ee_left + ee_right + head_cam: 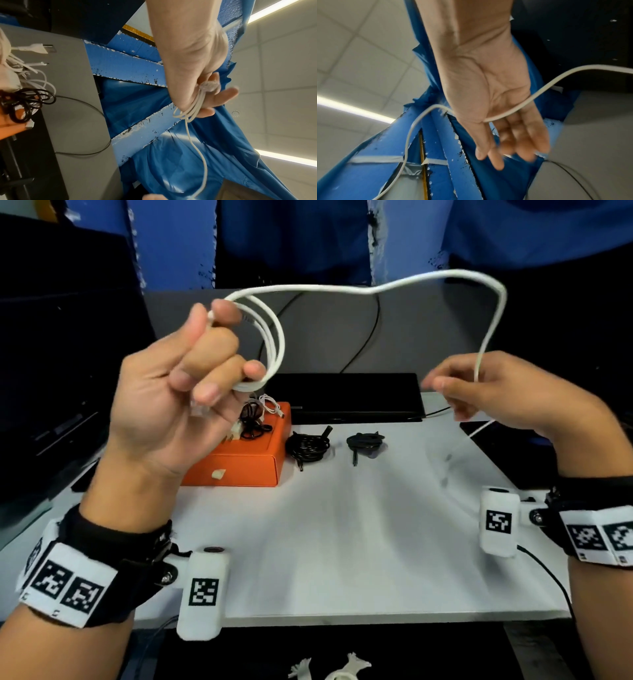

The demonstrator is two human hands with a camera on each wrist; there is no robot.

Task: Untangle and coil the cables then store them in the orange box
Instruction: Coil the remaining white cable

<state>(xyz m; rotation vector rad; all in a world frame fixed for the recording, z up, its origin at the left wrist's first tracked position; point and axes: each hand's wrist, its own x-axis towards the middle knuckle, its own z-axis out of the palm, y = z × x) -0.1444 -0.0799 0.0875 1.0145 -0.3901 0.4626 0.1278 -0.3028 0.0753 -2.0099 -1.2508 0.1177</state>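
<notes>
several loops of a white cable (pixel 274 344) hang already wound in the left hand (pixel 178 385), whose fingers and thumb are curled tight round the bundle, held up in the air at the left, above the near edge of the orange box (pixel 246 460). from those loops the free length arches high across to the right and drops into the right hand (pixel 486 392), which lets it run through loosely bent fingers; the right wrist view shows the cable lying across a mostly straight, relaxed palm, so it guides more than it grips. the tail trails off below that hand toward the right edge of the white table (pixel 342 542).

the step in hand looks like coiling, about midway through this cable. the next move likely calls for the right hand to bring the slack over to the left so another loop can be laid in, keeping it free of twist.

on the orange box lie some small cables, black and white. two coiled black cables (pixel 308 445) sit on the table just right of it, not yet stored. a black laptop (pixel 349 398) lies beyond.
</notes>
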